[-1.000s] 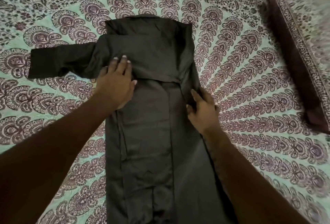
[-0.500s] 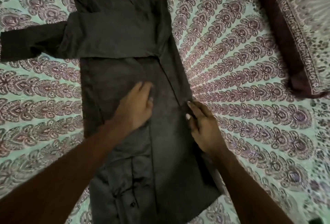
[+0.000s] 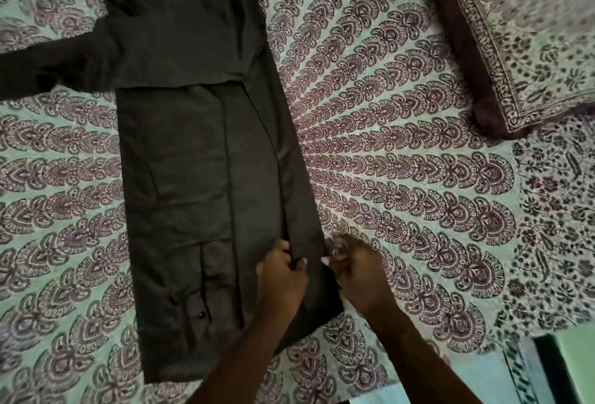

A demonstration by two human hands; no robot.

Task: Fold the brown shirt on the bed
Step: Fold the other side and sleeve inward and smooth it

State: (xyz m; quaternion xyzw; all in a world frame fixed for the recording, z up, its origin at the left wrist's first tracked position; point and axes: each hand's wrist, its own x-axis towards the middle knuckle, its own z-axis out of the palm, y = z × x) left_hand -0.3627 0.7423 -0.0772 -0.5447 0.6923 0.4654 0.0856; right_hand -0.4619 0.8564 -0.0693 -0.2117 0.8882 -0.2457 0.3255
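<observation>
The brown shirt [image 3: 196,158] lies flat and lengthwise on the bed [image 3: 402,178], its right side folded inward and one sleeve laid across the chest. The other sleeve sticks out to the left, past the frame edge. My left hand [image 3: 281,274] pinches a fold of the shirt's right strip near the hem, fingers curled. Just beside it, my right hand [image 3: 357,271] grips the shirt's right edge at the same height. Both forearms come in from the bottom of the view.
The bed carries a green and maroon patterned sheet. A pillow [image 3: 515,36] in matching print lies at the upper right. The bed's edge [image 3: 502,349] and a dark strip of floor show at the lower right.
Both hands have slid down the shirt toward the hem. My left hand, flat on the middle before, now pinches the right strip beside my right hand.
</observation>
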